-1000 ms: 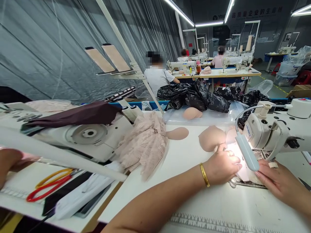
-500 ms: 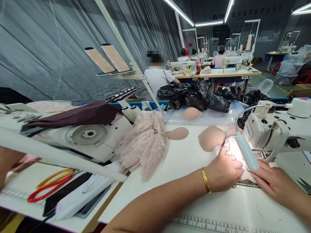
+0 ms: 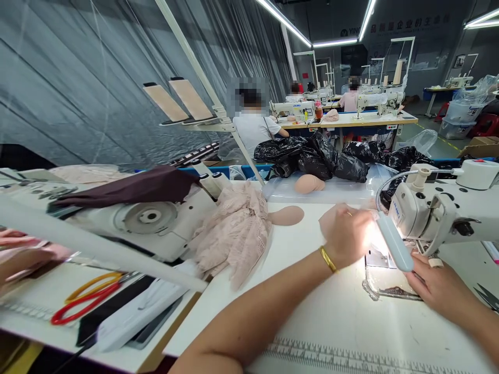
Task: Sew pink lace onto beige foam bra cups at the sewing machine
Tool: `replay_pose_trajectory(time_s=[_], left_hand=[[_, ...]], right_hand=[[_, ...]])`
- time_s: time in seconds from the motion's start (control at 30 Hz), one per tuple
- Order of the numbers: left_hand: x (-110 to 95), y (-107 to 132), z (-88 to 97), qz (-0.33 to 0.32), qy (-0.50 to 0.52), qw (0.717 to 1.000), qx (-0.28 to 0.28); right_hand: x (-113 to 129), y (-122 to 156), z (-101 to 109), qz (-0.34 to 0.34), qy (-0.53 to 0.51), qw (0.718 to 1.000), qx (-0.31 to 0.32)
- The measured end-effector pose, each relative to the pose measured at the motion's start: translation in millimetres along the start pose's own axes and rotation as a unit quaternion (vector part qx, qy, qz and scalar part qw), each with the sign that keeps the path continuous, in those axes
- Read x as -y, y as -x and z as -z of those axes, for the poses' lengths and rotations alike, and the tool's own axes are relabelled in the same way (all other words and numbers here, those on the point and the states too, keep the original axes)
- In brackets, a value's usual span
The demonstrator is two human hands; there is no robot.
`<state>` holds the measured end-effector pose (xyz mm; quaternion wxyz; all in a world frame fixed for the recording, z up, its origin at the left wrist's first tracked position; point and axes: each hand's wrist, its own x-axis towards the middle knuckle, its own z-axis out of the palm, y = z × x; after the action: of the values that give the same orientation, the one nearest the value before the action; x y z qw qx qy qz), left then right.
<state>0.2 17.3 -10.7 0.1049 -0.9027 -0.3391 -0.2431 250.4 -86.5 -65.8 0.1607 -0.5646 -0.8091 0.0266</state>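
My left hand (image 3: 348,236), with a gold bracelet, is raised left of the sewing machine's needle area. Its curled fingers are blurred, and glare hides what they hold. Behind it lies a beige moulded bra cup (image 3: 327,221), partly covered. My right hand (image 3: 438,280) rests low beside the metal needle plate (image 3: 376,259), its fingertips partly hidden by the grey lamp (image 3: 394,243). The white sewing machine (image 3: 417,208) stands just beyond that hand. Whether the right fingers grip anything is hidden.
Pale pink lace (image 3: 237,228) is heaped at the left beside another beige cup (image 3: 287,215). Stacked cups (image 3: 307,183) sit near black plastic bags (image 3: 312,153). Dark scissors (image 3: 487,297) lie at the right edge; red-and-yellow-handled scissors (image 3: 88,301) lie left. Co-workers sit further back.
My left hand has lifted up and leftward from the needle area, over the beige cup. More of the metal plate shows. The right hand stays almost where it was.
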Motion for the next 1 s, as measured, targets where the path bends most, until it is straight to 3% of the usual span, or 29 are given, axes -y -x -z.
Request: replay_pose_trajectory(time_s=[0.1,0.17,0.27,0.4,0.43,0.5,0.53,0.57,0.63,0.67,0.83,1.0], left_hand=[[20.6,-25.2,3.7,0.168,0.068,0.984,-0.001],[33.2,-40.7,1.3,0.225,0.126,0.965,0.036],[48.6,-53.5,6.7,0.239,0.157,0.958,0.038],[54.3,-41.7,41.7,0.257,0.146,0.953,-0.066],[50.5,-33.7,49.4,0.249,0.13,0.954,-0.103],[35.0,-14.2,55.0,0.172,0.088,0.969,-0.154],[24.0,-3.8,52.1,0.106,0.078,0.983,-0.125],[11.7,6.3,45.9,0.029,0.072,0.995,-0.057],[-12.6,22.5,28.3,-0.097,0.065,0.989,0.087],[-22.9,27.9,19.3,-0.121,0.07,0.984,0.112],[-43.1,31.4,-5.5,-0.124,0.073,0.979,0.144],[-43.8,31.1,-27.1,-0.104,0.074,0.986,0.109]], right_hand=[[0.5,-0.5,1.3,0.013,-0.004,1.0,-0.005],[1.2,-1.3,2.5,0.009,-0.014,1.0,0.0],[1.0,-1.7,2.2,0.001,-0.03,1.0,-0.006],[0.9,-2.4,2.9,0.009,-0.046,0.999,-0.021],[1.8,-3.0,4.5,0.008,-0.051,0.999,-0.014],[4.7,-5.0,8.9,0.003,-0.06,0.998,0.006],[6.4,-6.2,11.3,0.003,-0.062,0.998,0.016],[8.1,-7.2,13.5,0.005,-0.063,0.998,0.021],[10.8,-8.5,16.6,0.013,-0.057,0.998,0.015],[11.5,-8.7,17.3,0.017,-0.052,0.999,0.006],[11.8,-7.6,17.9,0.029,-0.025,0.999,-0.023],[11.5,-8.9,19.4,0.032,-0.027,0.999,-0.031]])
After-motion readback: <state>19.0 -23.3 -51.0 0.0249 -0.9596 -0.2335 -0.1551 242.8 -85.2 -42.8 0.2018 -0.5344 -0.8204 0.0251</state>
